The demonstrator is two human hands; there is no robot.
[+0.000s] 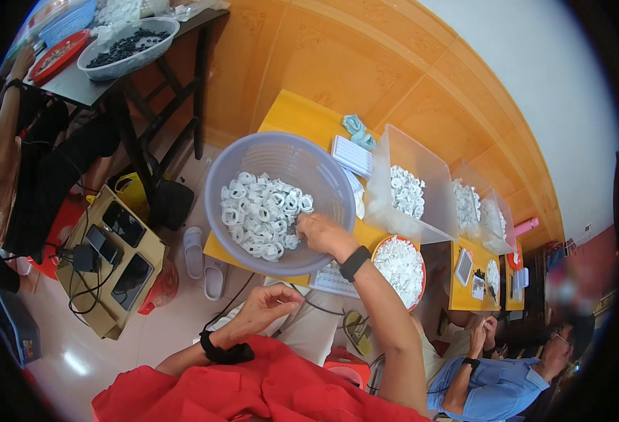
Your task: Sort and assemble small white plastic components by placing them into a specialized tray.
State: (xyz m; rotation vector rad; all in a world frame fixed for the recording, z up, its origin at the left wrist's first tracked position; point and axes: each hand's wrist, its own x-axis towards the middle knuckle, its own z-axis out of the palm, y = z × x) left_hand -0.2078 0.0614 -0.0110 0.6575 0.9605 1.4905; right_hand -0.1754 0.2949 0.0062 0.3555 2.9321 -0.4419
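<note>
Left of the purple-grey basket, a cardboard box holds dark phones; a pair of pale slippers lies nearer the basket. Inside the basket, white ring-like pieces lie in a loose heap. They look like moulded plastic, so each is probably light, stiff and somewhat slippery, its thin wall perhaps easy to crack; a thumb-and-finger grip across the ring's rim should suit. Just below the basket, the left hand has its fingers loosely curled, thumb close to the fingertips; whether it pinches anything, I cannot tell. The right hand reaches over the basket's right side, fingertips down at the heap; their closure is hidden. Right of the basket stand a red-rimmed bowl and a clear bin, both with white parts. No label or lettering is readable on the basket or pieces.
</note>
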